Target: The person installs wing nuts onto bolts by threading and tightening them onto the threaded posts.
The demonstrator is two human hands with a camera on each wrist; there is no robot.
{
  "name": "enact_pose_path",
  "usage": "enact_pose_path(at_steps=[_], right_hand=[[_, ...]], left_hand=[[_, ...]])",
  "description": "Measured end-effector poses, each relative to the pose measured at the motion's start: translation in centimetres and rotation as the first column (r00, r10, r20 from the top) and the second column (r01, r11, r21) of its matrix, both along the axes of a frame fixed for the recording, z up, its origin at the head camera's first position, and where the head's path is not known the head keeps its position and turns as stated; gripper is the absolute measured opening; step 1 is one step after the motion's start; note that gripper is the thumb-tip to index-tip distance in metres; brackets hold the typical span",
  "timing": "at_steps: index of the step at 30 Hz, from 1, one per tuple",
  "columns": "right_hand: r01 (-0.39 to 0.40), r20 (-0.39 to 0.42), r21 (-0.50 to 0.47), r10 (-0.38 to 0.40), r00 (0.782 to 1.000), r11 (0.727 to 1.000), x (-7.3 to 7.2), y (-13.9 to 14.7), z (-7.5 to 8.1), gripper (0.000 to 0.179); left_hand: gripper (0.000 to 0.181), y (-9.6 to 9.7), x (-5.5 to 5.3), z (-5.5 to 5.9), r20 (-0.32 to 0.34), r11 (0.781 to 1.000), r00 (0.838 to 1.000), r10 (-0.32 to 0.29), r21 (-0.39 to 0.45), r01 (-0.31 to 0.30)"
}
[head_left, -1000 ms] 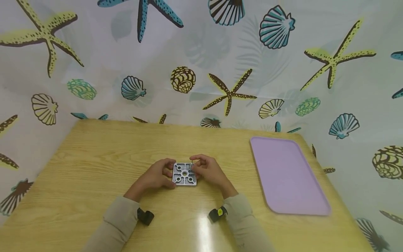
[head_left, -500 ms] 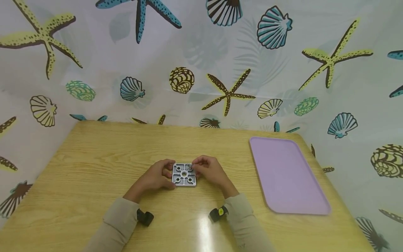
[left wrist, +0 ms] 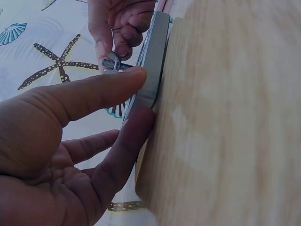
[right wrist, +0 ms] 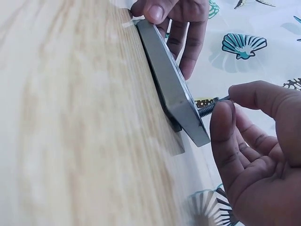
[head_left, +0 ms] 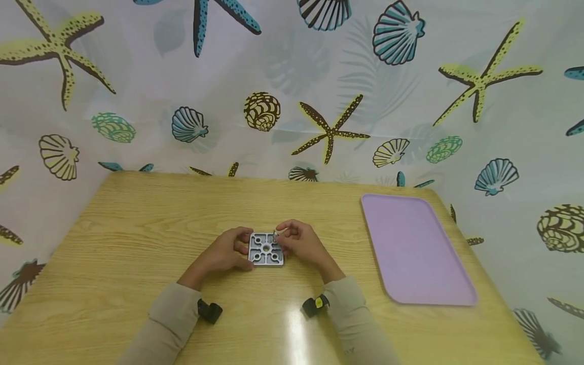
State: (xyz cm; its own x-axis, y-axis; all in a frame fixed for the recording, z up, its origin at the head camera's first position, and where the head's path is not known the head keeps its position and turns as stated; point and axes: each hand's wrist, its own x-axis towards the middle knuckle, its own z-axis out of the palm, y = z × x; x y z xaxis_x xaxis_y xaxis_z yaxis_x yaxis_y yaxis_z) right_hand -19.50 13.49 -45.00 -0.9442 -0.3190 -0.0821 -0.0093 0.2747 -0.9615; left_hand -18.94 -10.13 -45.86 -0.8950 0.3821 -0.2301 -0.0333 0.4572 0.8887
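A square grey metal plate [head_left: 266,259] with ribs and round holes lies at the middle of the table. The left hand [head_left: 226,250] grips its left edge between thumb and fingers, as the left wrist view also shows close up on the plate [left wrist: 156,56]. From the plate's far right hole a threaded bolt [right wrist: 206,110] stands up. On this bolt sits a wing nut [left wrist: 113,60], partly hidden by fingers. Thumb and index finger of the right hand [head_left: 303,244] pinch the wing nut in the right wrist view.
To the right on the wooden table [head_left: 150,218] lies a flat lilac tray [head_left: 420,253]. A white cloth [head_left: 219,76] printed with shells and starfish hangs behind and beside the table. Each wrist carries a small black camera [head_left: 210,312].
The right fingertips shift round the wing nut, dropping down beside it and then rising again. The left hand keeps its grip on the plate, which stays in place.
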Motion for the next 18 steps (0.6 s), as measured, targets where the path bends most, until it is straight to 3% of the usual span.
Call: enact_pose_path(at_steps=[10, 18], right_hand=[[-0.029, -0.005, 0.030, 0.029, 1.000, 0.999, 0.6, -0.4, -1.1, 0.032], [0.017, -0.016, -0.006, -0.017, 1.000, 1.000, -0.4, 0.2, -0.8, 0.020]], left_hand=[[0.082, -0.3, 0.9, -0.7, 0.013, 1.000, 1.000, 0.006, 0.020, -0.006], [0.082, -0.2, 0.0, 0.1, 0.004, 1.000, 1.000, -0.004, 0.020, 0.004]])
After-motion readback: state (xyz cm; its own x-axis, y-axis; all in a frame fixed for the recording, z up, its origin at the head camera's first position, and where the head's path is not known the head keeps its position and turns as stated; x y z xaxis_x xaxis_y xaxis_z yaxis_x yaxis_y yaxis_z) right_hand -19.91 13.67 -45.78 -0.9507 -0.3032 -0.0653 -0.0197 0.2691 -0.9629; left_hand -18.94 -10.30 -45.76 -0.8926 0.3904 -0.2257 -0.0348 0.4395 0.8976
